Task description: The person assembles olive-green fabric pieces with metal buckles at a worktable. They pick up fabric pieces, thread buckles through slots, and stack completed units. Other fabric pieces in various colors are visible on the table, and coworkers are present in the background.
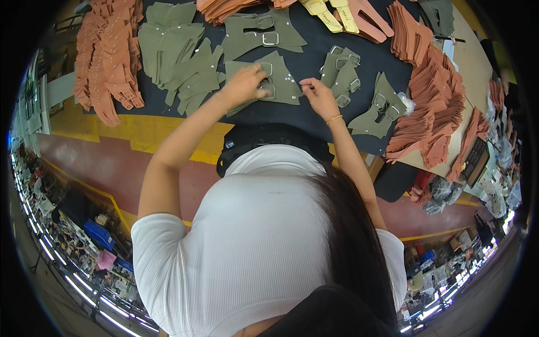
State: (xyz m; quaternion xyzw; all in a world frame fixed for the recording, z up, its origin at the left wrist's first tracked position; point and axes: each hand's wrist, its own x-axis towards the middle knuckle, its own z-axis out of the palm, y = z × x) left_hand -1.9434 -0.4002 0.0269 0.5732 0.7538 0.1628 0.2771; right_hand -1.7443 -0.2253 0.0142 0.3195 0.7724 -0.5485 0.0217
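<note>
Directly in front of me on the dark table lies an olive-green leather-like cut piece (pixel 285 89) with metal buckles and small white marks along its right side. My left hand (pixel 245 85) rests over its buckled left part, thumb and fingers apart beside a silver buckle (pixel 268 91). The hand hides some of the piece. At the right edge of the piece, my right hand (pixel 321 101) has thumb and forefinger pinched together; anything between them is too small to make out. Another green buckled piece (pixel 288 37) lies just beyond.
Stacked green pieces (pixel 168 48) and orange-brown pieces (pixel 106 56) lie at left. More green buckled pieces (pixel 341 76) (pixel 377 106) sit to the right, near fanned orange-brown stacks (pixel 429 106). Yellow patterned strips (pixel 331 14) are at the far side of the dark tabletop (pixel 314 126).
</note>
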